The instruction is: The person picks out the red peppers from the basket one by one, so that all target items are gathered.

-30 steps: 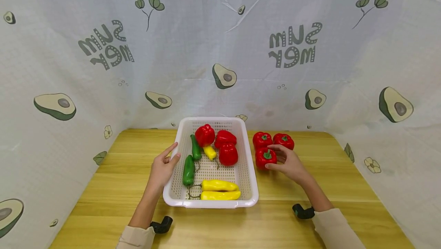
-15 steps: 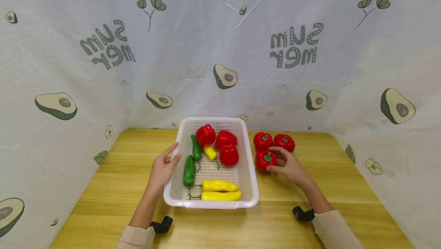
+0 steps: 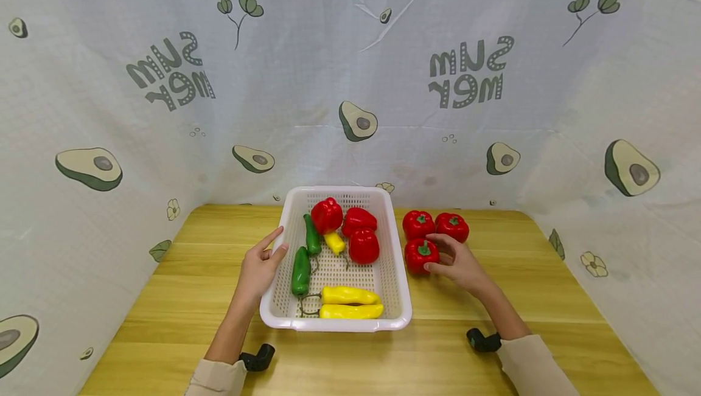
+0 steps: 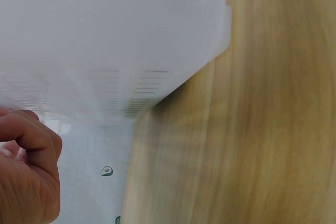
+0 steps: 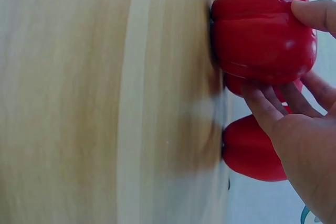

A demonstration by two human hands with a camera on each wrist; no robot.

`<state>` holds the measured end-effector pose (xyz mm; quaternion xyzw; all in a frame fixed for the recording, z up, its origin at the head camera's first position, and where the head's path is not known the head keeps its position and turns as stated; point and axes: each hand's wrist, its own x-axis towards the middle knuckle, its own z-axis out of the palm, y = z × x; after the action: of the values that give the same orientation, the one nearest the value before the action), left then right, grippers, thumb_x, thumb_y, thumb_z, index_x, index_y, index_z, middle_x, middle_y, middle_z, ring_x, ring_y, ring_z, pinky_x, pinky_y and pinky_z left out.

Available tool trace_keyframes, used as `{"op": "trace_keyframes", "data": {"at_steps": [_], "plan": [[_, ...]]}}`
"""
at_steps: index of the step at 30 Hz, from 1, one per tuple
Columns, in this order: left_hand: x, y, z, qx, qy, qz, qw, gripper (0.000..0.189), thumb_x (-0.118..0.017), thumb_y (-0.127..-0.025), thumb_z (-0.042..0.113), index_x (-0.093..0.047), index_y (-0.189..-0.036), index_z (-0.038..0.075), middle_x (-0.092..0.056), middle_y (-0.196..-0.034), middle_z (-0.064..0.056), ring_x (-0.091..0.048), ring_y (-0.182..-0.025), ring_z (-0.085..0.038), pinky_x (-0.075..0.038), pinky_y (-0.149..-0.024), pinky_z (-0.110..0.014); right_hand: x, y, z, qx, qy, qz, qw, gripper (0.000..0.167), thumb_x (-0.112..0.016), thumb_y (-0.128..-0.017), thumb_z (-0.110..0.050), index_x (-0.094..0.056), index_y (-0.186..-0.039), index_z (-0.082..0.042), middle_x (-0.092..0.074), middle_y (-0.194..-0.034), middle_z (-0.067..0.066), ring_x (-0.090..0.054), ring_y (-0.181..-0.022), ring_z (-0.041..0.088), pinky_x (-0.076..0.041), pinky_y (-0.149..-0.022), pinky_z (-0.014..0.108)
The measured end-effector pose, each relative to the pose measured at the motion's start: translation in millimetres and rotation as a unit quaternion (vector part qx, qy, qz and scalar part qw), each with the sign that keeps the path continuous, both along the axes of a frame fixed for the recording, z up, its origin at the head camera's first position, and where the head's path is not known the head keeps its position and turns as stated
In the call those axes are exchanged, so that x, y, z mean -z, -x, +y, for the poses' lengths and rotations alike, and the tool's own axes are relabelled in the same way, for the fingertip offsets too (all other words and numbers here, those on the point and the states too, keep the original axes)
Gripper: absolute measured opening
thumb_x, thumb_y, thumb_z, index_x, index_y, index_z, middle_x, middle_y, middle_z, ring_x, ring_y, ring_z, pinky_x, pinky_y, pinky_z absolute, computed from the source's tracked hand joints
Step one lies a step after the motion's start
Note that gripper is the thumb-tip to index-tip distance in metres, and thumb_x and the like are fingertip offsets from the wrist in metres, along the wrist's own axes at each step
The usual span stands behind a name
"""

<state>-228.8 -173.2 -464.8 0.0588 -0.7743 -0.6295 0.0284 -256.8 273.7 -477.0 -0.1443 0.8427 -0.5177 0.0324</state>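
A: What stands biggest here?
B: A pale cloth [image 3: 306, 67] hangs beyond both hands, and a wooden table [image 3: 186, 298] lies beneath them. Between the hands sits a white basket [image 3: 334, 324].
A: And the hands?
B: Well apart. The left hand [image 3: 258, 269] grips the edge of the basket. The right hand [image 3: 460, 267] has thumb and fingers curled round a red pepper [image 3: 419, 257] just outside the basket, seemingly resting on the table.
A: Any others?
B: Two more reds [image 3: 418, 225] stand just beyond the right hand, and three basket reds [image 3: 364, 246] lie between the hands. Of three yellow peppers [image 3: 350, 311] in the basket, two lie nearer us than the hands; two green peppers [image 3: 300, 271] lie on the left hand's side.
A: Which step is this, then?
B: The grasp, I'd judge, with the basket steadied.
A: What would the next move call for?
B: A lift would want an even squeeze, straight up, I think, without knocking the pair beyond, and the left hand holding firm.
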Motion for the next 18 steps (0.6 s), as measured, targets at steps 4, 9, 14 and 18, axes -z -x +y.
{"op": "trace_keyframes", "data": {"at_steps": [4, 9, 14, 18], "plan": [[-1.0, -0.3, 0.3, -0.001, -0.001, -0.001, 1.0, 0.05, -0.066, -0.102, 0.031, -0.054, -0.151, 0.031, -0.055, -0.061, 0.0, -0.068, -0.059, -0.019, -0.062, -0.057, -0.034, -5.9, -3.6, 0.1, 0.012, 0.006, 0.013, 0.9998, 0.063, -0.076, -0.092, -0.007, -0.045, -0.147, 0.003, -0.048, -0.15, 0.027, -0.05, -0.135, 0.048, -0.048, -0.11, 0.039], [-1.9, -1.0, 0.9, 0.001, -0.007, 0.005, 1.0, 0.05, -0.067, -0.102, 0.031, -0.055, -0.15, 0.029, -0.056, -0.061, -0.001, -0.068, -0.058, -0.019, -0.061, -0.056, -0.034, -17.2, -8.2, -0.9, 0.021, 0.027, 0.047, 0.9983, 0.06, -0.075, -0.093, -0.005, -0.046, -0.145, 0.006, -0.05, -0.146, 0.029, -0.054, -0.13, 0.043, -0.048, -0.104, 0.015], [-3.0, -1.8, 1.0, 0.004, -0.01, 0.012, 0.9999, 0.05, -0.066, -0.102, 0.031, -0.055, -0.15, 0.027, -0.056, -0.06, -0.001, -0.067, -0.057, -0.018, -0.061, -0.055, -0.033, -30.2, -10.2, -5.2, 0.027, 0.032, 0.084, 0.9956, 0.058, -0.074, -0.094, -0.004, -0.047, -0.143, 0.008, -0.053, -0.141, 0.029, -0.059, -0.123, 0.017, -0.048, -0.101, 0.011], [-2.7, -2.3, 1.4, 0.003, -0.01, 0.006, 0.9999, 0.05, -0.066, -0.102, 0.031, -0.054, -0.151, 0.029, -0.06, -0.062, -0.003, -0.07, -0.061, -0.021, -0.062, -0.057, -0.035, -40.6, -9.9, -10.9, 0.029, 0.03, 0.084, 0.9956, 0.059, -0.075, -0.095, -0.009, -0.046, -0.144, 0.006, -0.052, -0.142, 0.028, -0.058, -0.127, 0.025, -0.049, -0.102, 0.013]]}}
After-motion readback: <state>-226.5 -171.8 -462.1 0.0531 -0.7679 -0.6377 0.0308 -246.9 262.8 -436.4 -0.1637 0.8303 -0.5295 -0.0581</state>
